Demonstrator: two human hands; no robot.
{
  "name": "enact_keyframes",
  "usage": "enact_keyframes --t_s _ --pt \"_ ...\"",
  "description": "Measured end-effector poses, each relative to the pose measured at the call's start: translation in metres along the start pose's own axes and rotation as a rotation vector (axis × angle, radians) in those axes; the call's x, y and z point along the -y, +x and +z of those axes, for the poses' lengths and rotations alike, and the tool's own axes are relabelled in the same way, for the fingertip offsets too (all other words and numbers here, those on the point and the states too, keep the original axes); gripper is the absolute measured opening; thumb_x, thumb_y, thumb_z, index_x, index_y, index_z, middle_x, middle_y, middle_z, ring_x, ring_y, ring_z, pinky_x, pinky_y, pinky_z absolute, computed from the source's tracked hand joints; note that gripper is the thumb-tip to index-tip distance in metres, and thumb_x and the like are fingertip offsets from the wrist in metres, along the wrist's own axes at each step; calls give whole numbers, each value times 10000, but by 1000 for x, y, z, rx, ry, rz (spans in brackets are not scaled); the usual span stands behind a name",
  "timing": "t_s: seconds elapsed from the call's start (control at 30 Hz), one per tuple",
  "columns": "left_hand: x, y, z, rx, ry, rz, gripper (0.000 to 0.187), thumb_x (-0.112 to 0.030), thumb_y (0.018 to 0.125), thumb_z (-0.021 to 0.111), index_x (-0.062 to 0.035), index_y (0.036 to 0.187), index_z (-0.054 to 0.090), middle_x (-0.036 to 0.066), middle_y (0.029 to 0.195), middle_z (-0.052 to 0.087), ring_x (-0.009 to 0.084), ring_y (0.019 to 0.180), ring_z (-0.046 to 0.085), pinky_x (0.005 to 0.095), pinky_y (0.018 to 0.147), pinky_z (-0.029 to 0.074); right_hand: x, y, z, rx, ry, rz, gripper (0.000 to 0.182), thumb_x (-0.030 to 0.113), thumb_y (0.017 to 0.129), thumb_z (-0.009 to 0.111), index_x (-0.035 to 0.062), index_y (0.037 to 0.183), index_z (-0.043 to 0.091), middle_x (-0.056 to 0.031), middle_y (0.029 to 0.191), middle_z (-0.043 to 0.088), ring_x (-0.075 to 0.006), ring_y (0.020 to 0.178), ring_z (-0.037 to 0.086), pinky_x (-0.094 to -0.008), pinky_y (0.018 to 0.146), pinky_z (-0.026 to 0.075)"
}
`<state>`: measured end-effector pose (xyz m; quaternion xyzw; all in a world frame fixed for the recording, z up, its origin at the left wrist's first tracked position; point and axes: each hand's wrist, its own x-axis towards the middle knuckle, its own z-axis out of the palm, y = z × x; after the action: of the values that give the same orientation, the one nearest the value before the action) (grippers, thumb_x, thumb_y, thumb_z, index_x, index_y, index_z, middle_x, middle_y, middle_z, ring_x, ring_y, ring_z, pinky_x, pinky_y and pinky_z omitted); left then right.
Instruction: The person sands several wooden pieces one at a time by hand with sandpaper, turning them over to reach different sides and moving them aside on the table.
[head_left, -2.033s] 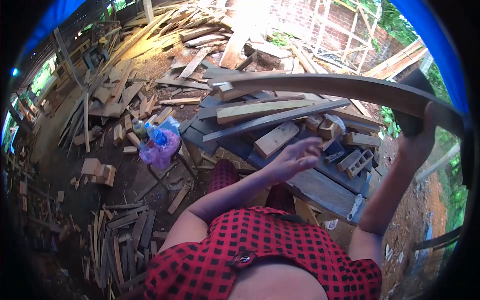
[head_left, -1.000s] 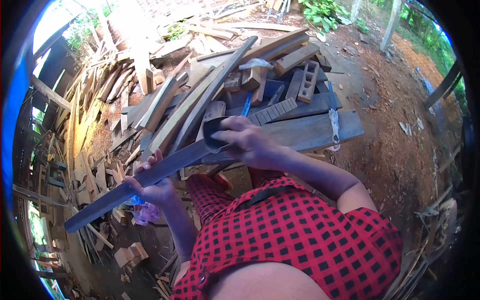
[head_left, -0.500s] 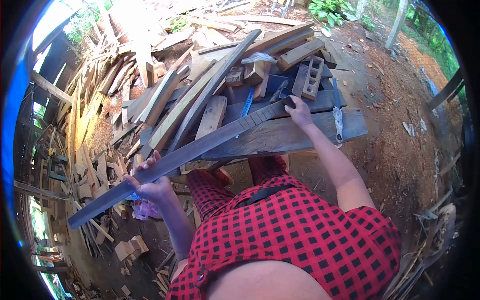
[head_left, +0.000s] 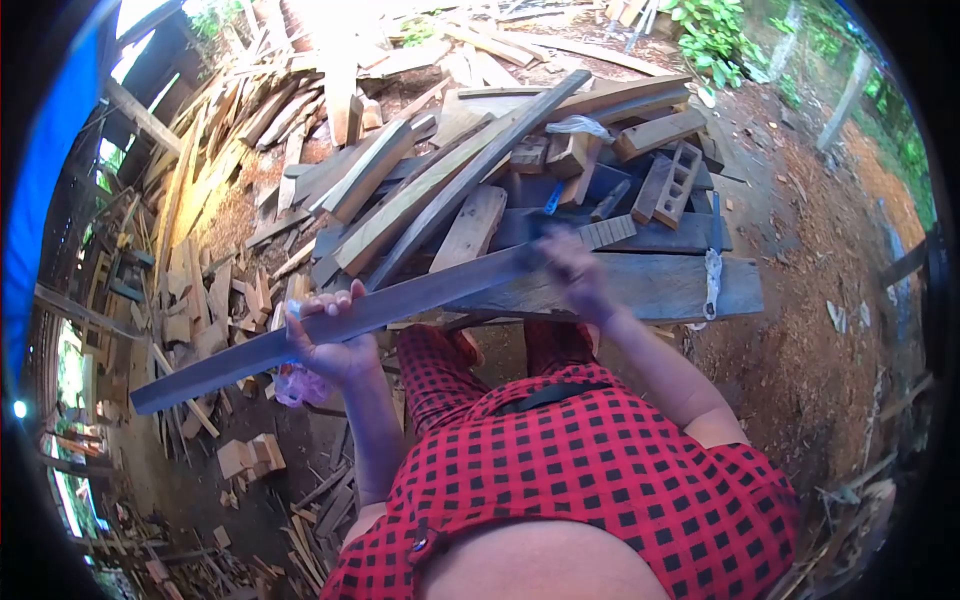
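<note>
A long, dark wooden strip (head_left: pixel 420 290) runs slantwise in front of me, its low end at the left and a row of crosswise cuts near its upper right end. Palm up, my left hand (head_left: pixel 335 340) supports it from below, thumb and fingers curled around its edges. My right hand (head_left: pixel 575 275) is over the strip toward its upper right, smeared by motion. At its fingertips is a dark, blurred thing (head_left: pixel 538 243) against the strip, whose kind I cannot make out. Beneath lies a broad wooden plank (head_left: pixel 640 285).
Stacked boards and beams (head_left: pixel 400 210) cover the bench ahead. A block with square holes (head_left: pixel 679 185) and a tool with a pale wrapped handle (head_left: pixel 713 280) lie at the right. A purple plastic bag (head_left: pixel 300 385) and wood scraps (head_left: pixel 250 455) are at the left.
My right hand has moved left and down along the strip from near its far end, bringing the dark thing with it. The strip's left end has risen slightly; the view has shifted.
</note>
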<state>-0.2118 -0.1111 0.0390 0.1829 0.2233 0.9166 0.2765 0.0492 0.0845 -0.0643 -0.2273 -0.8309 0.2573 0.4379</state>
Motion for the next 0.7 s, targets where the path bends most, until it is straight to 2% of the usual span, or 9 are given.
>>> enact_keyframes --t_s 0.07,0.13,0.23,0.27,0.33,0.47,0.6,0.67,0.7 --pt "3 2 -5 53 -17 -7 410 -465 895 540 -72 798 602 51 677 522 216 718 532 474 883 434 -58 -15 -24 -132 -35 296 321 77 853 607 50 1173 621 -206 1233 583 -319 1205 522 -390 1040 378" --pt "4 6 -6 115 -39 -14 410 -462 901 530 -68 818 607 50 677 515 213 718 526 466 878 427 -74 -13 -50 -150 256 635 340 102 862 616 39 1195 603 -200 1248 576 -315 1199 525 -361 1029 382" --pt "6 7 -2 275 -74 -8 407 -448 915 506 -57 872 611 49 685 503 208 720 514 452 867 411 -53 -5 -45 -244 120 807 356 106 865 616 24 1210 588 -199 1254 572 -315 1194 524 -341 1026 378" --pt "5 7 0 372 -82 10 405 -437 923 493 -49 906 609 50 693 498 206 722 509 445 860 402 -61 -13 -22 -295 -4 634 355 100 865 611 17 1209 587 -201 1262 565 -318 1201 516 -360 1034 372" --pt "5 5 5 418 -84 23 395 -421 930 481 -44 922 598 51 698 494 206 724 504 441 857 395 -2 -1 0 -158 -88 254 380 101 844 626 40 1218 590 -208 1270 554 -333 1226 491 -385 1041 365" --pt "4 4 12 534 -110 16 377 -395 933 469 -33 947 572 60 719 496 214 740 507 441 862 389 114 28 11 235 37 -203 480 57 749 668 80 1223 594 -160 1338 515 -340 1278 446 -438 1069 345" --pt "0 3 24 625 -85 47 383 -411 912 496 -36 922 573 55 700 494 216 746 517 463 887 389 119 39 -14 341 -56 -318 463 42 736 666 94 1193 611 -146 1342 515 -347 1276 446 -453 1075 341" --pt "-1 6 23 757 -106 5 392 -424 886 530 -36 918 580 53 686 504 232 782 547 508 949 377 75 33 -33 285 -2 -82 377 58 793 623 42 1169 621 -219 1261 557 -351 1226 495 -436 1069 348" --pt "-3 5 22 754 -104 21 392 -424 886 530 -36 918 580 53 686 504 232 782 547 508 949 377 46 28 -48 268 65 120 352 66 809 629 24 1158 623 -236 1240 565 -353 1218 502 -401 1059 361"
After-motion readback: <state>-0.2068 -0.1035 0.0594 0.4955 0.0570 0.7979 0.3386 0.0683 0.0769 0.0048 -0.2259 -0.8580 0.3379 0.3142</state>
